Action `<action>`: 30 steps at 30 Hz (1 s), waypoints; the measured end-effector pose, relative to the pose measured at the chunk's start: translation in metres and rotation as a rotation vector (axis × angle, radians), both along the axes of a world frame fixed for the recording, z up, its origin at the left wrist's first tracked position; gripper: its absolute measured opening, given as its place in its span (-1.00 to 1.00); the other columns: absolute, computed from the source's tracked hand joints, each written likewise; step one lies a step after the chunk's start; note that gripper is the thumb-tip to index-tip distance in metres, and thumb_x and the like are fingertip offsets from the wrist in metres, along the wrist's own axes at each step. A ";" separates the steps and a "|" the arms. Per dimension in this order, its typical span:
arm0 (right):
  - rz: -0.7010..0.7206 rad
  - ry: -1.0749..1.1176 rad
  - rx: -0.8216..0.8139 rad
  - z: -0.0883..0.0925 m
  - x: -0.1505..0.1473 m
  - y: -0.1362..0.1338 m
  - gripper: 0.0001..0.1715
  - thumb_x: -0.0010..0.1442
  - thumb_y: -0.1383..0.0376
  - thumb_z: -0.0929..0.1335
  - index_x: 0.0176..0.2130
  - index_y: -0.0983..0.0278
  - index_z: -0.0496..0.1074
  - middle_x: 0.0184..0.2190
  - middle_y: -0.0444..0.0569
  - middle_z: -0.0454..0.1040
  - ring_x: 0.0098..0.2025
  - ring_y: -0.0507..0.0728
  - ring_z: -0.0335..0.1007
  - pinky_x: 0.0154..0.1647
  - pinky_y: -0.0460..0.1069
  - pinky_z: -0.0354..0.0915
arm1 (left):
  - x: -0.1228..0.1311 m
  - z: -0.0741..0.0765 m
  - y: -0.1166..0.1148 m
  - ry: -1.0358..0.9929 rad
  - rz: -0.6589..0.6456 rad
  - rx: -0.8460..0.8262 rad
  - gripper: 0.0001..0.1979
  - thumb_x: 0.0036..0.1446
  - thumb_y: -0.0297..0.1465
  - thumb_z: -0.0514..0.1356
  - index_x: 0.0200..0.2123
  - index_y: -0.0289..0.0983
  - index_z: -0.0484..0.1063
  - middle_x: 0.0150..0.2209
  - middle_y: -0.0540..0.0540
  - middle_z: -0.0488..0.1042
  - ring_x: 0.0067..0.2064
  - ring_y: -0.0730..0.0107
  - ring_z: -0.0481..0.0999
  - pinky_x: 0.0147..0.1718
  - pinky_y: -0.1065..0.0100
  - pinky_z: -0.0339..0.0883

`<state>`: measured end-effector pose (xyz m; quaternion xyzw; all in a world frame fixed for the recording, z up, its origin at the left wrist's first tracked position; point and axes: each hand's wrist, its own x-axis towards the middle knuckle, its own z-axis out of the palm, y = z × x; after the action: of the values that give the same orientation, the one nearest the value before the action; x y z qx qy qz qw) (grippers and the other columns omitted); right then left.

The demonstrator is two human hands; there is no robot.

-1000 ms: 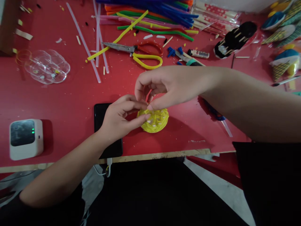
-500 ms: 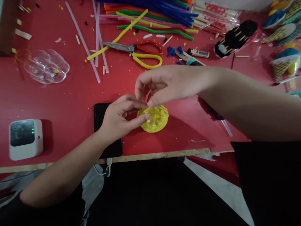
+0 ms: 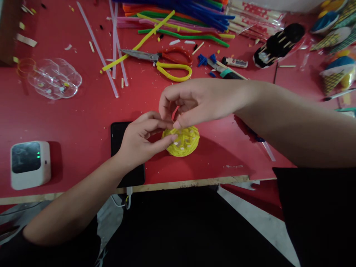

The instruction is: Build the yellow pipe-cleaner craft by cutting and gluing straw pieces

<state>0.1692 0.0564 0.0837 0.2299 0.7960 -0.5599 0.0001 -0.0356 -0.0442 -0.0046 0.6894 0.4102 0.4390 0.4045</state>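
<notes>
A round yellow piece (image 3: 187,148), fuzzy like wound pipe cleaner, is at the table's front middle with small whitish bits across its face. My left hand (image 3: 141,135) grips its left edge, the thumb lying over the face and the fingers along the far rim. From the right, my right hand (image 3: 191,104) reaches over the upper rim. Its thumb and forefinger are pinched together there, close to the left fingertips; whatever is between them is too small or hidden to make out. Beneath my left hand and wrist lies a black phone (image 3: 130,176).
Scissors (image 3: 155,59) with red and yellow handles lie beyond my hands, near coloured pipe cleaners (image 3: 183,22) and pale glue sticks (image 3: 97,48). A clear flower-shaped tray (image 3: 55,79) and a white device (image 3: 30,165) stand left. Pliers (image 3: 222,70) and a black figure (image 3: 278,46) are at the right.
My right hand's fingertips have shifted very slightly left. My left hand and the yellow piece stay in place.
</notes>
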 end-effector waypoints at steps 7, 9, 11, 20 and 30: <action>0.025 -0.087 0.290 0.025 0.000 -0.008 -0.83 0.15 0.27 0.53 -0.20 0.20 0.59 -0.11 -0.09 0.53 -0.02 0.11 0.46 0.05 -0.02 0.37 | 0.000 0.002 0.000 -0.046 -0.040 -0.046 -0.85 0.19 -0.25 0.44 -0.20 -0.15 0.67 -0.14 -0.11 0.64 -0.14 0.29 0.66 -0.15 0.27 0.62; 0.012 -0.105 0.379 0.033 0.000 -0.010 -0.84 0.13 0.28 0.53 -0.21 0.17 0.61 -0.13 -0.13 0.53 -0.03 0.08 0.44 0.03 -0.06 0.37 | 0.000 0.002 0.000 -0.075 -0.042 -0.063 -0.83 0.18 -0.26 0.45 -0.18 -0.17 0.68 -0.13 -0.11 0.64 -0.14 0.29 0.67 -0.15 0.29 0.62; 0.002 -0.113 0.458 0.038 0.000 -0.011 -0.85 0.12 0.26 0.52 -0.22 0.15 0.63 -0.16 -0.18 0.53 -0.04 0.04 0.44 0.00 -0.10 0.36 | 0.001 0.002 -0.001 -0.090 -0.039 -0.075 -0.82 0.17 -0.27 0.45 -0.17 -0.18 0.68 -0.13 -0.12 0.63 -0.13 0.30 0.67 -0.14 0.30 0.63; 0.031 -0.153 0.561 0.033 -0.005 -0.019 -0.87 0.12 0.17 0.51 -0.34 0.17 0.63 -0.11 -0.14 0.57 -0.06 0.07 0.46 -0.02 -0.08 0.39 | 0.001 0.004 -0.002 -0.131 -0.045 -0.118 -0.84 0.16 -0.32 0.46 -0.19 -0.22 0.67 -0.10 -0.14 0.63 -0.09 0.29 0.67 -0.07 0.27 0.65; -0.028 -0.162 0.497 0.043 -0.009 -0.017 -0.90 0.09 0.21 0.54 -0.38 0.12 0.57 -0.20 -0.12 0.51 -0.07 0.10 0.47 0.04 -0.09 0.42 | 0.001 0.004 -0.001 -0.122 -0.064 -0.088 -0.85 0.20 -0.29 0.44 -0.18 -0.19 0.68 -0.12 -0.14 0.63 -0.12 0.31 0.66 -0.13 0.29 0.64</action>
<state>0.1606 0.0389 0.1262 0.2779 0.9033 -0.3267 -0.0005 -0.0346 -0.0453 -0.0006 0.6557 0.3815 0.4489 0.4723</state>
